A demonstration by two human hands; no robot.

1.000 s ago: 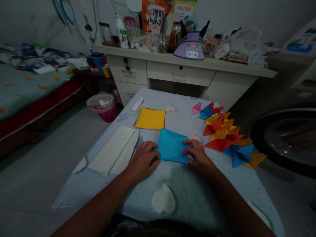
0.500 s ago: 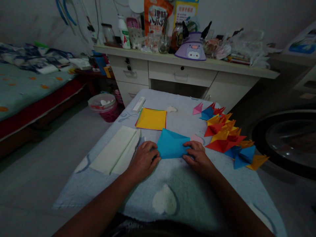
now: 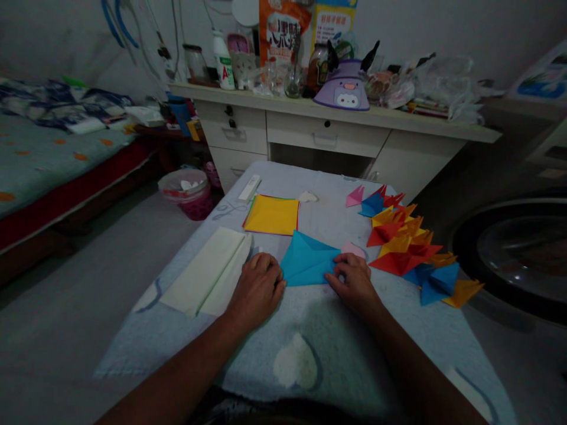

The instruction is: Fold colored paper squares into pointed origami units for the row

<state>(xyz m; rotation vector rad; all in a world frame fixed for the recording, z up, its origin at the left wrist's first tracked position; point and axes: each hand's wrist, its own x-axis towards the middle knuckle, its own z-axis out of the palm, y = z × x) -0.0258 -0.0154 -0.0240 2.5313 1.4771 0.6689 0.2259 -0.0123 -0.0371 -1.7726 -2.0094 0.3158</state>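
Note:
A blue sheet of paper (image 3: 307,261), folded into a flat triangle-like shape, lies on the cloth-covered table (image 3: 310,330) in front of me. My left hand (image 3: 259,287) has its fingers curled on the paper's left corner. On the right corner, my right hand (image 3: 353,280) presses down with its fingertips pinched on the fold. A stack of square coloured sheets (image 3: 272,215), yellow on top, lies just beyond the blue paper.
A heap of folded red, orange, yellow and blue paper shapes (image 3: 407,245) lies at the right. A cream folded cloth (image 3: 208,270) lies at the left. Behind stands a cluttered desk (image 3: 328,127); a bed (image 3: 48,159) and a pink bin (image 3: 186,189) lie on the left.
The lower edge of the blue paper has been folded up, so the square-like sheet is now a flatter triangle. Both hands have stayed on its corners.

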